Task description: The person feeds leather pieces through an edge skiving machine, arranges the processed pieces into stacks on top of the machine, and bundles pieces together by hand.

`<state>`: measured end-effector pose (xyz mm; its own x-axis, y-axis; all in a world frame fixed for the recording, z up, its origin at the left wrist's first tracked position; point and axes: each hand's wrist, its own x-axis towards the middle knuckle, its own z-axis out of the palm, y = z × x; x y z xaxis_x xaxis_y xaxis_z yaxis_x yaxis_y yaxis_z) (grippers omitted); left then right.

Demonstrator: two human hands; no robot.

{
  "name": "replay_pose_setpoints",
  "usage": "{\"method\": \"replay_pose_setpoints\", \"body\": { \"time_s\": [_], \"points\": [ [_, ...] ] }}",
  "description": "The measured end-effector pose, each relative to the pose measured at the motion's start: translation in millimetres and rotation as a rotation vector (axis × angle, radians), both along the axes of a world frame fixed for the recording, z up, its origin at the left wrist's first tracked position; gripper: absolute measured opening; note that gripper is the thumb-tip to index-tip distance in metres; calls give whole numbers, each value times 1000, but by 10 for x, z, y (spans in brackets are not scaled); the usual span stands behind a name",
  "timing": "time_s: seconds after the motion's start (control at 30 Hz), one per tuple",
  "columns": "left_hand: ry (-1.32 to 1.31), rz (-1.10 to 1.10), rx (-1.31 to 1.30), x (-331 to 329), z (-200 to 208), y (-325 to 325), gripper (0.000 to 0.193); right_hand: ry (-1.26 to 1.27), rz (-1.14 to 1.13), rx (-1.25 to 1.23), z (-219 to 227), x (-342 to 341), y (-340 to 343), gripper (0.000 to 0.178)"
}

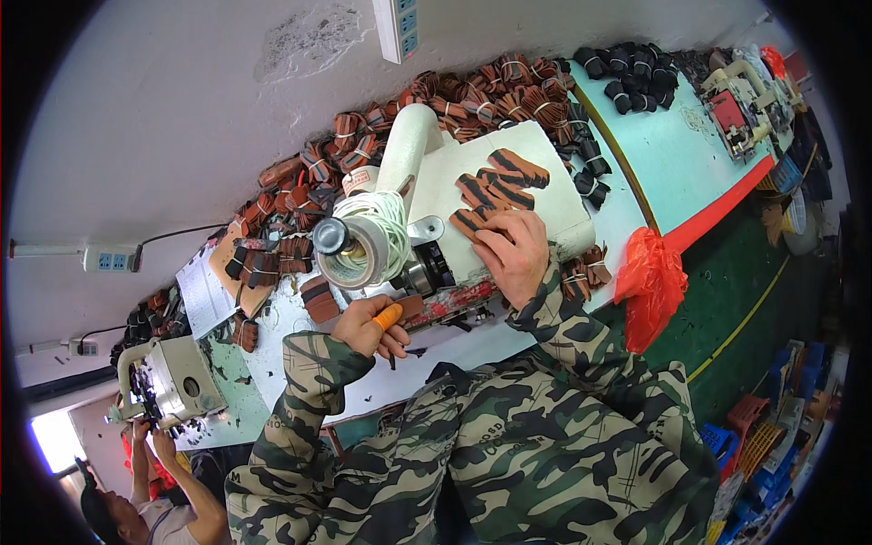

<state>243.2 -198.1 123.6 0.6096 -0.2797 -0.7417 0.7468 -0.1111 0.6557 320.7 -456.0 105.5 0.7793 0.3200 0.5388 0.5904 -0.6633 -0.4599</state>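
Pinching a brown piece [411, 307], left fingers [388, 316], red bag [650, 282], inside hidden

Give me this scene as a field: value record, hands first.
left hand: the hand wears an orange finger cover and holds a flat brown piece near the machine's front edge
right hand: the hand has fingertips on the nearest striped piece
machine: cream, box-bodied machine, white coiled cord at its left
on machine: flat brown-and-black striped pieces
along wall: brown-and-black banded bundles
right: red plastic bag at the table edge
lower left: another person at a second cream machine
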Motion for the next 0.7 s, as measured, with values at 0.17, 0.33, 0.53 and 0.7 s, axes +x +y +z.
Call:
{"method": "replay_pose_setpoints", "body": {
  "time_s": [0.17, 0.33, 0.53, 0.7],
  "points": [
    [-21, 20, 145, 5, 73, 86, 30, -29, -15, -29, 1, 58, -45, 20],
    [-81, 114, 167, 38, 52, 128, 27, -102, -69, -66, 238, 20, -52, 16],
    [8, 96, 82, 152, -14, -42, 27, 515, 184, 124, 177, -285, 332, 18],
    [7, 45, 124, 187, 13, 5, 27, 517, 243, 7, 149, -260, 382, 17]
  ]
}}
